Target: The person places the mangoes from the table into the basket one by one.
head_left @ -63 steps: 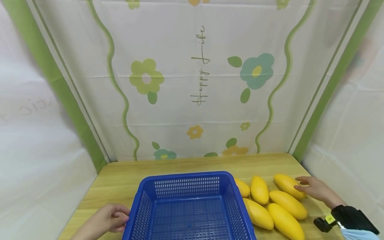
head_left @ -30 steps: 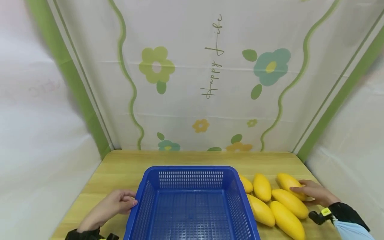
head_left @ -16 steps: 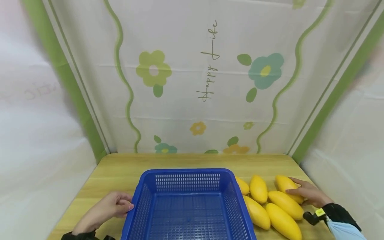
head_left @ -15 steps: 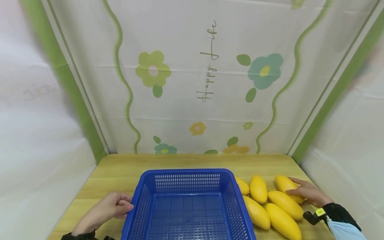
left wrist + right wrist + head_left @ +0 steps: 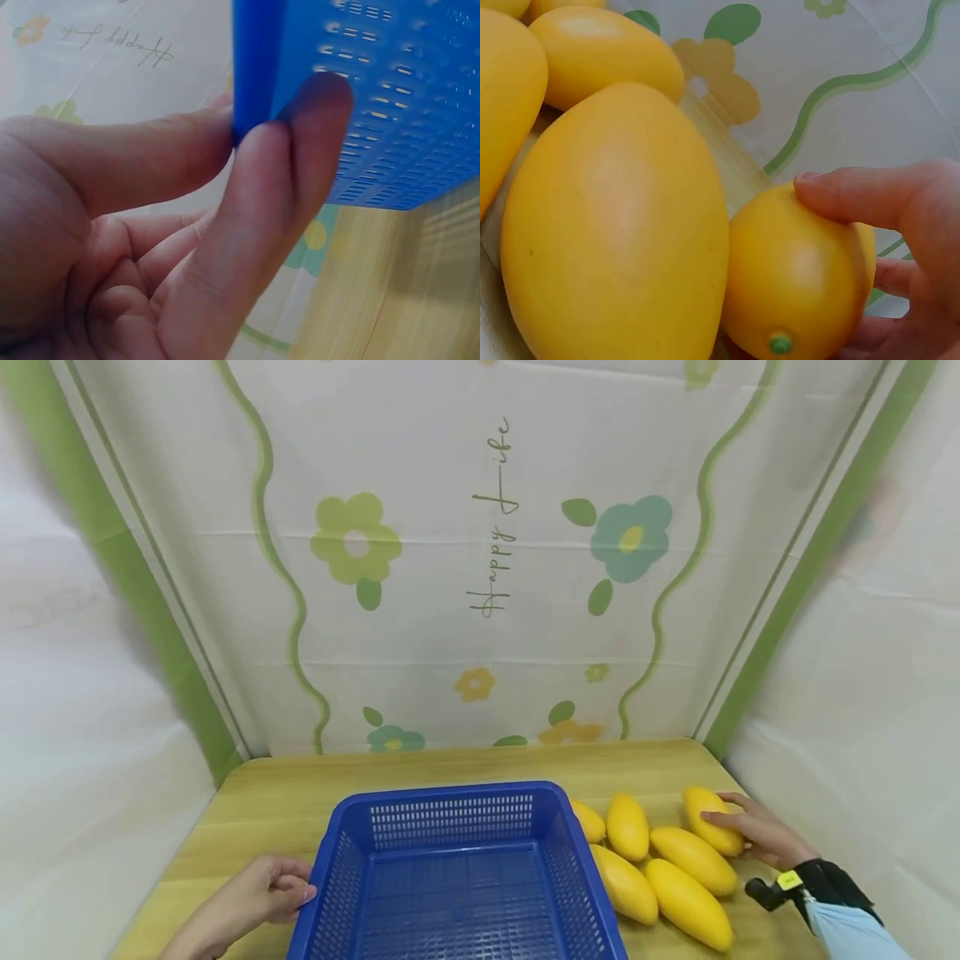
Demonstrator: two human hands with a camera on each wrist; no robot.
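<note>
On the right, my right hand (image 5: 768, 833) grips the rearmost yellow mango (image 5: 711, 820), thumb over its top and fingers round its far side. In the right wrist view this mango (image 5: 799, 277) shows a small green stem end, and a larger-looking mango (image 5: 619, 232) lies right beside it. My left hand (image 5: 251, 902) pinches the left rim of a blue plastic basket (image 5: 438, 791). In the left wrist view the basket wall (image 5: 397, 105) has slotted holes, with the thumb on one side of the rim and two fingers on the other.
Several more mangoes, among them a front one (image 5: 690, 903) and an upright one (image 5: 627, 827), lie between the basket and my right hand. The wooden table (image 5: 300, 785) ends at a flowered cloth backdrop (image 5: 420, 635). White cloth walls stand at both sides.
My right hand has come down onto the rearmost mango and wrapped round it; the mango has turned and shifted slightly right of its neighbours. My left hand stays at the basket's rim. The head view sways.
</note>
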